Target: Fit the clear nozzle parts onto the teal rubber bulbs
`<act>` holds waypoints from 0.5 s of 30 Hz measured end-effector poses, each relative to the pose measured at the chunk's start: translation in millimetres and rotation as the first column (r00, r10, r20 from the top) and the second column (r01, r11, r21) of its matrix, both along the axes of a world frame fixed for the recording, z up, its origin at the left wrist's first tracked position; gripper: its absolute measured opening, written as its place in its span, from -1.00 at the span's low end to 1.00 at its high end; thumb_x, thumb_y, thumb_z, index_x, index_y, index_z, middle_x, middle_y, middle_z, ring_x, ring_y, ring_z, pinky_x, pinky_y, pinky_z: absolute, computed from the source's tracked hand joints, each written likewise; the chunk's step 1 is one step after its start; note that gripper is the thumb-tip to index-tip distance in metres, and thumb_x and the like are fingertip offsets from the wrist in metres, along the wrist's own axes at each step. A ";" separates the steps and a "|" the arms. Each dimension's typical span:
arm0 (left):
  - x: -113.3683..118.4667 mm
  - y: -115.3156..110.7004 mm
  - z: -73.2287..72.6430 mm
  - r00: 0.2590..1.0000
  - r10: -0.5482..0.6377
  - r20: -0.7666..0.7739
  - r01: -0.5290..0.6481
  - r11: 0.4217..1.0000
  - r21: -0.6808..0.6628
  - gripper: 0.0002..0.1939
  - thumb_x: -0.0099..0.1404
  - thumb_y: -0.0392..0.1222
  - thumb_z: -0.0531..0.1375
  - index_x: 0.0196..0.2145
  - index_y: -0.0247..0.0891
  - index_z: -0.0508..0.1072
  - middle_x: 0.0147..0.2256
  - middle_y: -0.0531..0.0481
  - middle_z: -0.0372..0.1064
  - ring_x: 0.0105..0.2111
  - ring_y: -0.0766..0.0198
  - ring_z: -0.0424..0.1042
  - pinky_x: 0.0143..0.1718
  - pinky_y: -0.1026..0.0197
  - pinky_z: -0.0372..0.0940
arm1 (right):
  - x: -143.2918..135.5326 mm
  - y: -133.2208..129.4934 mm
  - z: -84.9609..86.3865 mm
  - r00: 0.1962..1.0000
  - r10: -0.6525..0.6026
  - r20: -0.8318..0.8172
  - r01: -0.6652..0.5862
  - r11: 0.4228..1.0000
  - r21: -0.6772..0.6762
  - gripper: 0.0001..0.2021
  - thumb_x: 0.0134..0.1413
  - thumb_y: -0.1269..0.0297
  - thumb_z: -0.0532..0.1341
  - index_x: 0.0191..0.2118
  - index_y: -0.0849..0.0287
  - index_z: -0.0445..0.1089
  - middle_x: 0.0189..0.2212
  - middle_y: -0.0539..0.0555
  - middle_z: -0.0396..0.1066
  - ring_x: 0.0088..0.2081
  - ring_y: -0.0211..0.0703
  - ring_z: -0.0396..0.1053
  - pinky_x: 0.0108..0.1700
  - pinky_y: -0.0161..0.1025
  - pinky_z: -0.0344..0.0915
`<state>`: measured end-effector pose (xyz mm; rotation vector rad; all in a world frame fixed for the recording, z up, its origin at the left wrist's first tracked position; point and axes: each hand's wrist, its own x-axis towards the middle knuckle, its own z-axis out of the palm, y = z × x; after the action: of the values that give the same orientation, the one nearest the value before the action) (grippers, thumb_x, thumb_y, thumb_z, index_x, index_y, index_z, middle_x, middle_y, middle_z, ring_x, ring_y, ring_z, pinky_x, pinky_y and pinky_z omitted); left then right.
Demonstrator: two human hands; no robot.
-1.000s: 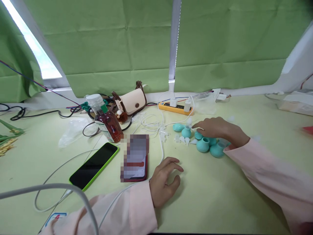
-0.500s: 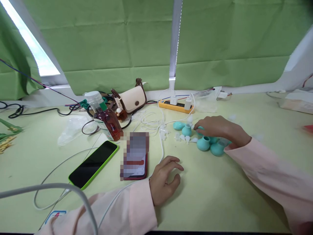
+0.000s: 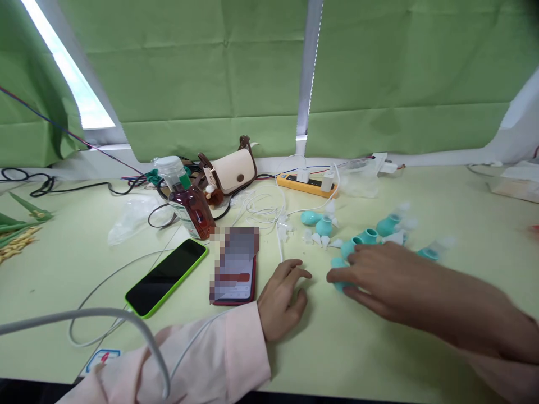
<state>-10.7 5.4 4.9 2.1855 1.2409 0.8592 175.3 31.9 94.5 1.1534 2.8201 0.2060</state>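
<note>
My right hand (image 3: 391, 278) is low over the table, its fingers and thumb closed around a small teal squeeze bulb (image 3: 338, 265). The hand partly covers that bulb. Just behind it stand more open-necked teal bulbs (image 3: 369, 235), and some farther right carry clear tips. Another teal bulb (image 3: 324, 226) and one on its side (image 3: 310, 217) lie farther back, near several small clear plastic tips (image 3: 324, 241). On the table to the left, my left hand (image 3: 283, 303) rests with curled fingers apart, holding nothing, beside a phone in a red case (image 3: 233, 289).
A green-cased phone (image 3: 168, 278) lies at the left, with a bottle of reddish liquid (image 3: 191, 207) behind it. Farther back are a cream bag (image 3: 231, 171) and a yellow power strip (image 3: 290, 183). A thick grey cable (image 3: 105, 313) arches across the lower left.
My right hand has come back toward me from behind the bulb cluster, and a teal bulb is now in its fingers nearer the front. My left hand has barely moved.
</note>
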 end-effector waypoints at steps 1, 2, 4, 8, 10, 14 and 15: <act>1.0 2.4 0.4 1.000 0.009 -0.029 -0.008 1.000 0.030 -0.66 0.08 -0.44 -0.05 -0.17 -0.26 0.23 -0.03 -0.13 0.08 -0.01 0.25 0.12 -0.02 0.19 0.09 | -6.6 -2.6 -6.2 0.997 0.023 0.078 -0.020 0.999 -0.037 -0.84 -0.09 0.38 0.06 -0.42 0.07 0.37 -0.67 0.02 0.27 -0.58 -0.22 0.22 -0.58 -0.33 -0.17; 2.7 5.7 1.2 0.998 0.009 -0.064 -0.005 0.998 0.061 -0.65 0.09 -0.45 -0.07 -0.15 -0.27 0.21 -0.02 -0.14 0.07 -0.01 0.26 0.11 -0.01 0.20 0.08 | -12.0 -3.8 -11.7 0.991 0.023 0.131 -0.016 0.999 -0.052 -0.82 -0.08 0.43 0.05 -0.42 0.08 0.37 -0.66 0.03 0.28 -0.58 -0.21 0.22 -0.59 -0.34 -0.20; 8.2 15.2 3.3 0.988 0.037 -0.149 -0.017 0.991 0.133 -0.63 0.11 -0.47 -0.10 -0.11 -0.29 0.18 0.00 -0.15 0.04 0.00 0.26 0.09 -0.04 0.22 0.11 | -18.0 -4.0 -19.4 0.981 -0.005 0.195 0.019 0.997 -0.070 -0.81 -0.08 0.46 0.04 -0.40 0.10 0.37 -0.63 0.05 0.30 -0.59 -0.22 0.22 -0.59 -0.34 -0.24; 24.7 41.7 5.8 0.856 0.203 -0.476 -0.062 0.953 0.296 -0.59 0.09 -0.50 -0.06 -0.07 -0.34 0.16 0.03 -0.16 0.04 0.01 0.12 0.02 -0.09 0.15 0.13 | -12.4 -4.1 -22.3 0.976 -0.031 0.216 0.046 0.997 -0.067 -0.81 -0.05 0.43 0.04 -0.36 0.10 0.36 -0.62 0.04 0.31 -0.62 -0.24 0.21 -0.60 -0.34 -0.27; 32.1 53.5 5.5 0.828 0.248 -0.503 -0.099 0.948 0.303 -0.62 0.11 -0.52 -0.08 -0.10 -0.38 0.20 -0.04 -0.19 0.13 -0.03 0.06 0.06 -0.15 0.08 0.14 | -6.3 -4.9 -21.3 0.978 -0.026 0.208 0.033 0.999 -0.032 -0.81 -0.01 0.41 0.01 -0.35 0.12 0.35 -0.65 0.03 0.30 -0.63 -0.24 0.21 -0.60 -0.32 -0.28; 38.1 69.1 5.1 0.780 0.314 -0.541 -0.159 0.936 0.313 -0.72 0.15 -0.51 -0.12 -0.22 -0.43 0.28 -0.21 -0.28 0.28 -0.08 -0.02 0.08 -0.22 -0.01 0.12 | 2.5 -2.7 -22.9 0.986 -0.007 0.167 -0.002 0.999 0.050 -0.78 0.06 0.30 -0.04 -0.29 0.11 0.34 -0.69 0.02 0.28 -0.65 -0.23 0.22 -0.60 -0.33 -0.28; 38.1 71.7 5.2 0.769 0.315 -0.556 -0.161 0.937 0.309 -0.74 0.16 -0.50 -0.11 -0.26 -0.43 0.30 -0.25 -0.28 0.31 -0.09 -0.02 0.09 -0.24 0.00 0.13 | 3.5 -1.2 -24.4 0.987 -0.005 0.158 -0.006 0.998 0.064 -0.77 0.07 0.27 -0.05 -0.28 0.11 0.33 -0.70 0.02 0.28 -0.65 -0.23 0.22 -0.60 -0.34 -0.28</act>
<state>27.5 77.2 10.1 2.6578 1.8321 0.4161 178.9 30.8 70.2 1.0960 2.6935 0.3743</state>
